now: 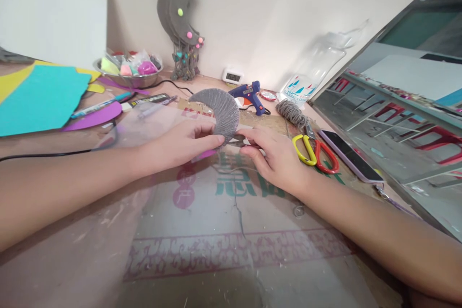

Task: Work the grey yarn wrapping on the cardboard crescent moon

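Crescent point(228, 114), all grey string-wrapped, is up in the left hand point(178, 142), roughly mid-table point(39, 274) and over the near half of the cardboard's point(306, 260) far end, as best I can judge. Left thumb's pressed on the near side by the lower tip, other fingers tucked behind, so that hand has a proper grip on it.

Now the bit that matters imo: its long axis slants, one tip up toward the table's far left corner, the other pointing down between the two hands. Hollow side faces the left hand, fat curve faces the far edge and the right.

Right hand point(272, 156) is just right of that lower tip, thumb and fingertips curled close together. Something dark sits by them, but can't tell if it's pinched or if they touch the crescent. From there the crescent lies left and slightly farther off. So left hand's nearer (it's holding the thing), but the right is the one beside the free outer curve.

Scissors point(306, 149) lie right of the right hand, toward the table's right edge.
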The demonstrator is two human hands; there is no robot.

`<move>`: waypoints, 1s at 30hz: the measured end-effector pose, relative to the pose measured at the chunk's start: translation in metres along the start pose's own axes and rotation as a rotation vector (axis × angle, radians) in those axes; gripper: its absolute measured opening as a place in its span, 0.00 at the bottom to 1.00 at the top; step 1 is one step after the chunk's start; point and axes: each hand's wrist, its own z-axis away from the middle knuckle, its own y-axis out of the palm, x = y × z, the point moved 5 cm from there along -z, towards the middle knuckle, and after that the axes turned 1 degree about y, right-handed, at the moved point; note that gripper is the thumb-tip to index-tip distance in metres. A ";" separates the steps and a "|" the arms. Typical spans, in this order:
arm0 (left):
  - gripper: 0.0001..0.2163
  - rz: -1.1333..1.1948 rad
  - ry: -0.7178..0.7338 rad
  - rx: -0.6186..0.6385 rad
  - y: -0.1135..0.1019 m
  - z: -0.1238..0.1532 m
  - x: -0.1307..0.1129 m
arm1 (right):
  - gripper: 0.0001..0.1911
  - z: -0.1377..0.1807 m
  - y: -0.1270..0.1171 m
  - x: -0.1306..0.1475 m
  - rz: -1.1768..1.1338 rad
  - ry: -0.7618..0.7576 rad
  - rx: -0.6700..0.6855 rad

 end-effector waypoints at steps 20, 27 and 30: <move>0.13 -0.025 0.001 0.015 -0.004 -0.001 -0.002 | 0.14 0.001 0.002 -0.006 0.103 0.011 -0.008; 0.12 0.005 -0.041 0.025 -0.003 0.001 -0.002 | 0.14 0.000 0.001 -0.006 0.100 0.005 0.007; 0.12 0.021 -0.040 0.024 -0.003 0.002 -0.001 | 0.14 0.000 0.001 -0.007 0.095 0.012 0.001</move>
